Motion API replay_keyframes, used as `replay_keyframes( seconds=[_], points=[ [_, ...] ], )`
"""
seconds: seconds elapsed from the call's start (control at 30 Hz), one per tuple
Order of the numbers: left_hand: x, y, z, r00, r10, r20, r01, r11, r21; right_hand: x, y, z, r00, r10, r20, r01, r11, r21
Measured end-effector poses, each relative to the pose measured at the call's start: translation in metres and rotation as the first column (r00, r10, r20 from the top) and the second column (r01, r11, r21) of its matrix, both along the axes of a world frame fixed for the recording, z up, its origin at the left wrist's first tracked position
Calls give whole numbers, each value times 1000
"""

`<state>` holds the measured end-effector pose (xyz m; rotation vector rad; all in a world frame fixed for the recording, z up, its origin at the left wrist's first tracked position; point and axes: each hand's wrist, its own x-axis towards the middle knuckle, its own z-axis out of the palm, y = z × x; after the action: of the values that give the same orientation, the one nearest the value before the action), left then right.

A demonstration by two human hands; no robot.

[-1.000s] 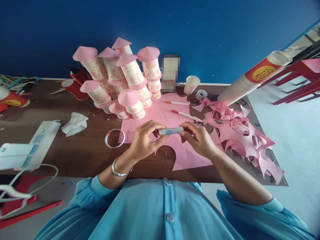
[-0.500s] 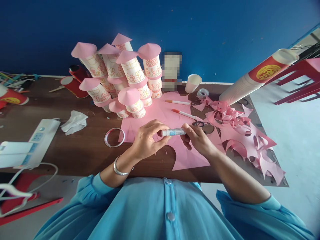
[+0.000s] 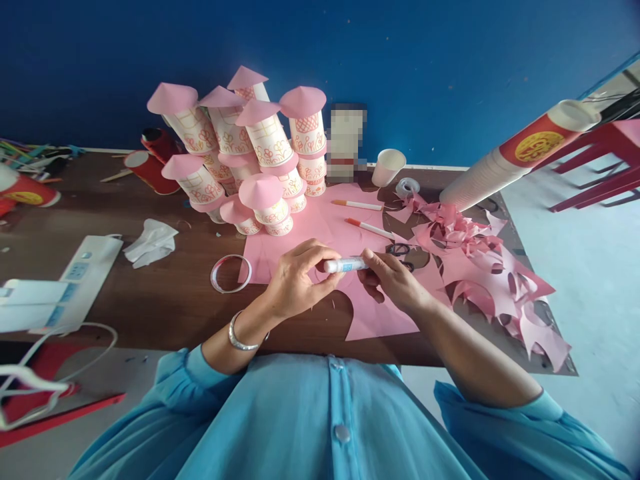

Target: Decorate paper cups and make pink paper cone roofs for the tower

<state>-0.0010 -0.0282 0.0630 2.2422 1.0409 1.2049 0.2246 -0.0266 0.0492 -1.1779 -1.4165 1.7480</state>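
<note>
Between my two hands lies a small white tube with a blue label, which looks like a glue stick (image 3: 346,265), held level over the pink paper (image 3: 370,310). My left hand (image 3: 300,277) is closed on its left end. At its right end, the thumb and fingers of my right hand (image 3: 395,280) are closed around it. Beyond my hands stands a paper-cup castle (image 3: 270,150) with pink cone roofs and drawn flowers. An orange-capped marker (image 3: 370,229) and a second marker (image 3: 357,205) rest on the pink paper.
Pink paper scraps (image 3: 480,267) heap on the right, beside scissors (image 3: 399,249) and a leaning stack of paper cups (image 3: 515,157). One white cup (image 3: 389,167) stands near the wall. A tape roll (image 3: 231,273), tissue (image 3: 151,243) and power strip (image 3: 83,280) are leftward.
My right hand has shifted slightly left along the tube, so less of its label shows. The tube stays between both hands.
</note>
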Motion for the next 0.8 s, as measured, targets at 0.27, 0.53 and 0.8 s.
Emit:
replay_keyframes(
  seconds=[0.27, 0.53, 0.8],
  points=[
    [3, -2, 3, 1000, -24, 4, 24, 1000, 7, -3, -2, -9, 989, 24, -146, -51, 982, -182],
    [3, -2, 2, 998, -59, 31, 59, 998, -1, -4, -4, -11, 983, 63, -170, -98, 973, -209],
    [1, 1, -9, 991, -21, 130, 40, 988, -150, -7, -5, -14, 960, -46, -275, 43, 999, -18]
  ],
)
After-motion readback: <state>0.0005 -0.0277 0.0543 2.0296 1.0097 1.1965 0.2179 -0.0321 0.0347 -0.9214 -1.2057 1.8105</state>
